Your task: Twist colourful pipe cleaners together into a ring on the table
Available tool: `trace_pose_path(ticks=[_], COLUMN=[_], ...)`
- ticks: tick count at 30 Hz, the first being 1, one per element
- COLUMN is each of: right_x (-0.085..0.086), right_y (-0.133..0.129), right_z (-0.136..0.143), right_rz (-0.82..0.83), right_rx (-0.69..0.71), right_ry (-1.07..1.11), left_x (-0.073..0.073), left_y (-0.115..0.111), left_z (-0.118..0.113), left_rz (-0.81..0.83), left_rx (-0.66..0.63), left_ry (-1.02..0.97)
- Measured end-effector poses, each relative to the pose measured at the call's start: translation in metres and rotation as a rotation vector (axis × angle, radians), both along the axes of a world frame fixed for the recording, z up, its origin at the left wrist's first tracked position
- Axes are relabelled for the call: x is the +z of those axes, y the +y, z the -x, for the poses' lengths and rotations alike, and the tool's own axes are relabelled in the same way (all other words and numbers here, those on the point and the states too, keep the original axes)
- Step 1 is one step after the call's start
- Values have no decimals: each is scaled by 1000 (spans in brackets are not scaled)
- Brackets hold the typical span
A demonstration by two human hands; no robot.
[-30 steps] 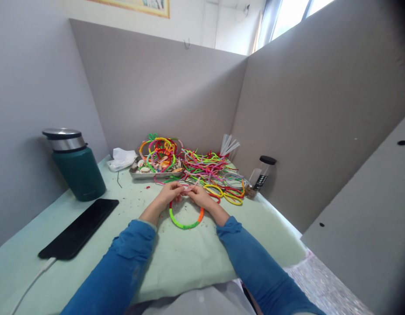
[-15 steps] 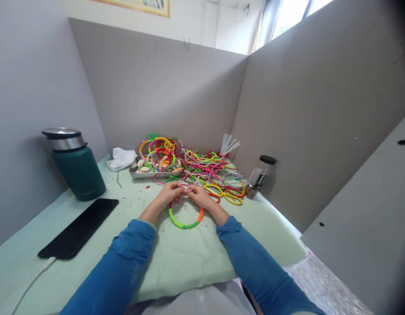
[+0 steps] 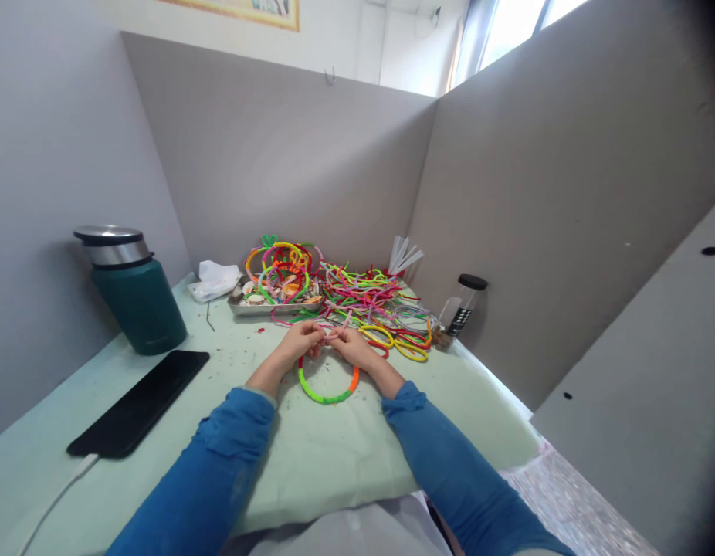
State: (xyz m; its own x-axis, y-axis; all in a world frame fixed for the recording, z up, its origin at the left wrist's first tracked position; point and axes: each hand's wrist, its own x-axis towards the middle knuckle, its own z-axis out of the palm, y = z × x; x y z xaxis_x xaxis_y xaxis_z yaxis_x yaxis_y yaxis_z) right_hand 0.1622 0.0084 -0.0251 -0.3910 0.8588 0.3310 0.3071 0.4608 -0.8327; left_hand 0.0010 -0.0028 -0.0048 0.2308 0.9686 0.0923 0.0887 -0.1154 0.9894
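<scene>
Between my hands is a ring of fuzzy pipe cleaners (image 3: 328,399), green along the near side, orange at the right and red at the left. My left hand (image 3: 304,341) is closed on the ring's far left part, fingers pinched together. Closed on the far right part, my right hand (image 3: 353,347) also pinches a pink pipe cleaner (image 3: 347,320) whose end sticks up past the fingers. The far stretch of the ring is partly hidden by my fingers. Behind my hands lies a heap of coloured pipe cleaners (image 3: 369,292).
A metal tray (image 3: 276,310) holds shells and finished-looking coloured rings (image 3: 285,266). At left stand a green flask (image 3: 140,305) and a black phone (image 3: 140,405) with a cable. A tissue pack (image 3: 215,282) is behind. A clear jar (image 3: 465,307) leans by the right partition (image 3: 543,216).
</scene>
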Motion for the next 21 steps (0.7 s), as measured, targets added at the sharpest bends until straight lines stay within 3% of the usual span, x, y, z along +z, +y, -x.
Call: trace_pose_path(ticks=[21], right_x=[-1], right_y=[0], right_z=[0], right_rz=[75], right_rx=[12], right_ry=[32], left_x=[0], left_y=[0], left_z=[1], left_rz=[-20], left_rx=[-8], left_ry=[-12])
